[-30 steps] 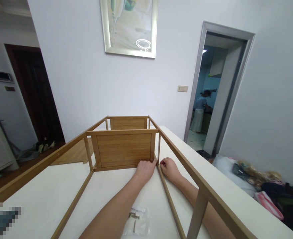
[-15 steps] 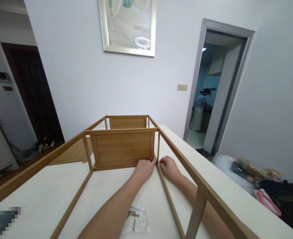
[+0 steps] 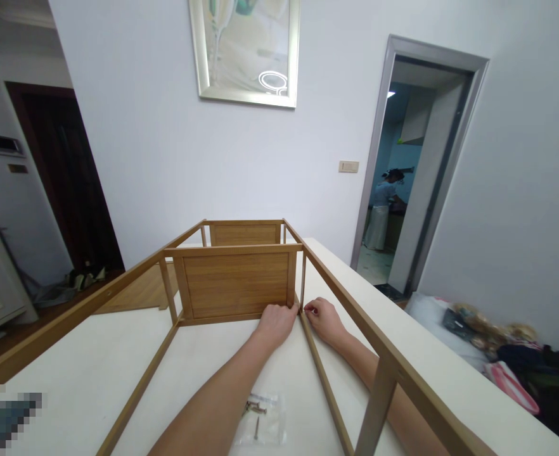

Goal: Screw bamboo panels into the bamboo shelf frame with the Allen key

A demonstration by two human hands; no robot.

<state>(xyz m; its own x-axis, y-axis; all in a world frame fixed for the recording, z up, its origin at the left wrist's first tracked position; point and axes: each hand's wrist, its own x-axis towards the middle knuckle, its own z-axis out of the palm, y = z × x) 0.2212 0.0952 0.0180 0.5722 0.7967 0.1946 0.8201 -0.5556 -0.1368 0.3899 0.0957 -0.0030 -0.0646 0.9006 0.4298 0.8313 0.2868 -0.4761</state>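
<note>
Frame (image 3: pixel 234 250) of brown wood stands on the white worktop (image 3: pixel 203 354). The left hand (image 3: pixel 277 324) touches its panel (image 3: pixel 239 288) at the four-o'clock corner — fingertips hidden, so I cannot tell its grip. At three o'clock from it, the right hand (image 3: pixel 326 322) curls beside a post (image 3: pixel 303 278) — whether its grip holds anything, I cannot tell. A bag of screws (image 3: pixel 272 427) lies toward six o'clock.

From here, the frame (image 3: pixel 234 251) stands on the bench (image 3: pixel 118 354), a bag (image 3: pixel 272 432) between its lower rails (image 3: pixel 143 386) before the nearer panel (image 3: pixel 237 285), left hand (image 3: pixel 277 324) inside the right rail (image 3: pixel 322 373), right hand (image 3: pixel 326 321) outside.
</note>
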